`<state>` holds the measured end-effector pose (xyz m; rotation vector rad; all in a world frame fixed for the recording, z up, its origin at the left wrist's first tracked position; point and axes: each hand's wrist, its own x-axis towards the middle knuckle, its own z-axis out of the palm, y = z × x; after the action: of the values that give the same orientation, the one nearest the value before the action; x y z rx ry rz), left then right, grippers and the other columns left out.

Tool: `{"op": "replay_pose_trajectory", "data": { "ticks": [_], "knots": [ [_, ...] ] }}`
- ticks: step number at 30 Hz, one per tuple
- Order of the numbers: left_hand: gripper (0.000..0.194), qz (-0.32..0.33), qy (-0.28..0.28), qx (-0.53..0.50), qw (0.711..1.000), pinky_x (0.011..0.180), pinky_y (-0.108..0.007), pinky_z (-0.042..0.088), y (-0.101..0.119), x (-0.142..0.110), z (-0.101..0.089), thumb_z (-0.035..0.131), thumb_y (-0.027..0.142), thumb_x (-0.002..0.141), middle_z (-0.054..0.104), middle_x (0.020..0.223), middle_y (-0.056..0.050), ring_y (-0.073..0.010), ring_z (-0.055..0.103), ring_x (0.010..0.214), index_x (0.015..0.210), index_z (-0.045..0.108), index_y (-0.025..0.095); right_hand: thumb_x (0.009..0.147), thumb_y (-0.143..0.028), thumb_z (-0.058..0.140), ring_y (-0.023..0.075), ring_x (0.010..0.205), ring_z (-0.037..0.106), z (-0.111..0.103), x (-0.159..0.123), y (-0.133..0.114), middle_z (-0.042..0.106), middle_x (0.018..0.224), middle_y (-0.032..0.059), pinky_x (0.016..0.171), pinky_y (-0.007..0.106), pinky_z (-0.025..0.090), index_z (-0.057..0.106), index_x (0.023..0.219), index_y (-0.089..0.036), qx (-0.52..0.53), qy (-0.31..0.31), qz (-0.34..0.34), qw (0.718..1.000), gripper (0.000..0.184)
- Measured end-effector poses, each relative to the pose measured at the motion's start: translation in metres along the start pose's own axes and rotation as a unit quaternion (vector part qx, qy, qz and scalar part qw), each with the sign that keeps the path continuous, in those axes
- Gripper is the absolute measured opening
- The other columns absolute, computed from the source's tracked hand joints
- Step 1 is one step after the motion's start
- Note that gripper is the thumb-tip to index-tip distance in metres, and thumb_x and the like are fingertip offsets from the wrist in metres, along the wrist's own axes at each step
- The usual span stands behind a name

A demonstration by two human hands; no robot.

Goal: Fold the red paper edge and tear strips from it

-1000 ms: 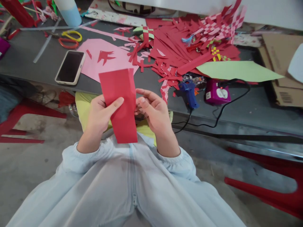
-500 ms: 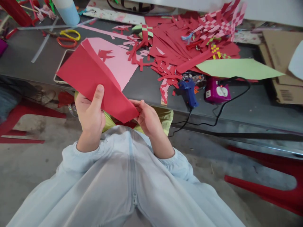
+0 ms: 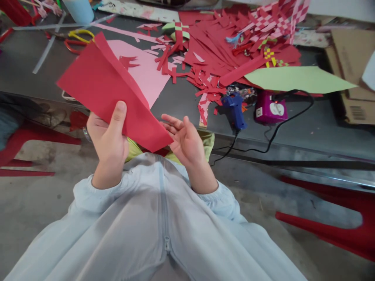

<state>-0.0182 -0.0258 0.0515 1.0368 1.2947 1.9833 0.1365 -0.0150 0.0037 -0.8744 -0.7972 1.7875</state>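
Note:
My left hand grips a folded sheet of red paper, thumb on top and fingers hidden underneath. The sheet is tilted above the near table edge, its two layers parted along the upper right side. By its lower right corner is my right hand, palm turned up and fingers spread; whether a fingertip touches the paper I cannot tell. Behind the red sheet, a pink sheet lies on the table with a small red cut-out on it.
Red and pink paper strips are heaped at the back. To the right are a blue glue gun, a purple power box with a black cord, green paper and cardboard. Scissors lie left; red stools stand below.
My right hand has loosened from the paper's lower corner and its fingers have spread. The red sheet, still in my left hand, has shifted slightly left.

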Motion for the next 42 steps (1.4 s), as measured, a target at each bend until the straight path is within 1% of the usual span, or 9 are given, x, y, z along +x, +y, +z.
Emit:
{"op": "replay_pose_trajectory", "data": {
  "ticks": [8, 13, 16, 19, 22, 26, 31, 35, 42],
  "knots": [
    [0.025, 0.053, -0.026, 0.011, 0.998, 0.104, -0.039, 0.054, 0.019, 0.0, -0.018, 0.081, 0.043, 0.08, 0.075, 0.104, 0.006, -0.0216, 0.067, 0.116, 0.098, 0.071, 0.028, 0.088, -0.078, 0.036, 0.0231, 0.137, 0.054, 0.005, -0.011, -0.03, 0.065, 0.138, 0.001, 0.108, 0.051, 0.046, 0.063, 0.12, -0.038, 0.068, -0.065, -0.055, 0.994, 0.058],
    [0.012, 0.019, -0.129, 0.129, 0.983, 0.092, -0.044, 0.058, 0.031, -0.002, -0.039, 0.081, 0.038, 0.079, 0.075, 0.09, 0.005, -0.029, 0.069, 0.112, 0.085, 0.073, 0.031, 0.084, -0.08, 0.043, 0.0253, 0.143, 0.046, 0.008, -0.014, -0.037, 0.059, 0.142, 0.0021, 0.107, 0.056, 0.045, 0.061, 0.124, -0.039, 0.045, -0.063, -0.097, 0.992, 0.06],
    [0.014, 0.011, -0.342, 0.205, 0.917, 0.077, -0.038, 0.059, 0.037, 0.006, -0.043, 0.08, 0.035, 0.078, 0.077, 0.09, 0.0, -0.026, 0.073, 0.09, 0.088, 0.077, 0.027, 0.086, -0.078, 0.04, 0.024, 0.144, 0.045, 0.007, -0.013, -0.037, 0.058, 0.143, 0.0011, 0.111, 0.056, 0.042, 0.06, 0.124, -0.038, 0.11, -0.083, -0.089, 0.986, 0.059],
    [0.012, 0.085, -0.557, 0.227, 0.794, 0.072, -0.029, 0.058, 0.039, 0.012, -0.036, 0.068, 0.023, 0.083, 0.077, 0.107, 0.0, -0.0168, 0.073, 0.086, 0.09, 0.075, 0.029, 0.087, -0.076, 0.037, 0.0216, 0.146, 0.043, 0.006, -0.01, -0.033, 0.057, 0.145, 0.0003, 0.116, 0.055, 0.038, 0.058, 0.127, -0.037, 0.185, -0.1, -0.075, 0.975, 0.06],
    [0.015, 0.144, -0.634, 0.215, 0.729, 0.082, -0.028, 0.057, 0.041, 0.007, -0.022, 0.059, 0.013, 0.084, 0.067, 0.136, -0.006, -0.0149, 0.069, 0.095, 0.082, 0.071, 0.022, 0.086, -0.076, 0.036, 0.0217, 0.148, 0.04, 0.006, -0.006, -0.028, 0.058, 0.145, 0.001, 0.117, 0.056, 0.036, 0.056, 0.13, -0.036, 0.226, -0.111, -0.059, 0.966, 0.063],
    [0.013, 0.161, -0.661, 0.258, 0.686, 0.062, -0.026, 0.049, 0.042, -0.01, -0.004, 0.06, 0.013, 0.084, 0.046, 0.156, -0.012, -0.0074, 0.058, 0.068, 0.08, 0.071, 0.019, 0.082, -0.079, 0.041, 0.0235, 0.14, 0.049, 0.009, -0.005, -0.024, 0.062, 0.14, 0.0024, 0.115, 0.054, 0.04, 0.059, 0.127, -0.035, 0.233, -0.126, -0.053, 0.963, 0.065],
    [0.018, 0.256, -0.628, 0.32, 0.662, 0.05, -0.028, 0.038, 0.038, -0.024, 0.006, 0.054, 0.016, 0.086, 0.067, 0.131, -0.013, -0.0117, 0.06, 0.063, 0.074, 0.067, 0.018, 0.082, -0.081, 0.035, 0.0222, 0.131, 0.059, 0.016, -0.012, -0.026, 0.063, 0.14, -0.0018, 0.114, 0.05, 0.042, 0.061, 0.126, -0.037, 0.194, -0.113, -0.057, 0.973, 0.067],
    [0.021, 0.292, -0.628, 0.351, 0.63, 0.057, -0.031, 0.047, 0.039, -0.029, 0.003, 0.047, 0.013, 0.089, 0.067, 0.134, -0.01, -0.0158, 0.066, 0.072, 0.079, 0.065, 0.018, 0.079, -0.083, 0.036, 0.025, 0.133, 0.058, 0.013, -0.011, -0.028, 0.063, 0.139, 0.0005, 0.111, 0.056, 0.043, 0.061, 0.126, -0.035, 0.197, -0.095, -0.069, 0.973, 0.071],
    [0.018, 0.279, -0.619, 0.292, 0.674, 0.06, -0.027, 0.048, 0.041, -0.025, -0.002, 0.05, 0.021, 0.095, 0.072, 0.118, -0.008, -0.0139, 0.066, 0.075, 0.085, 0.065, 0.02, 0.081, -0.08, 0.03, 0.0227, 0.145, 0.045, 0.0, 0.0, -0.023, 0.062, 0.141, -0.0019, 0.113, 0.057, 0.038, 0.062, 0.126, -0.037, 0.193, -0.097, -0.103, 0.971, 0.071]
  ]
}}
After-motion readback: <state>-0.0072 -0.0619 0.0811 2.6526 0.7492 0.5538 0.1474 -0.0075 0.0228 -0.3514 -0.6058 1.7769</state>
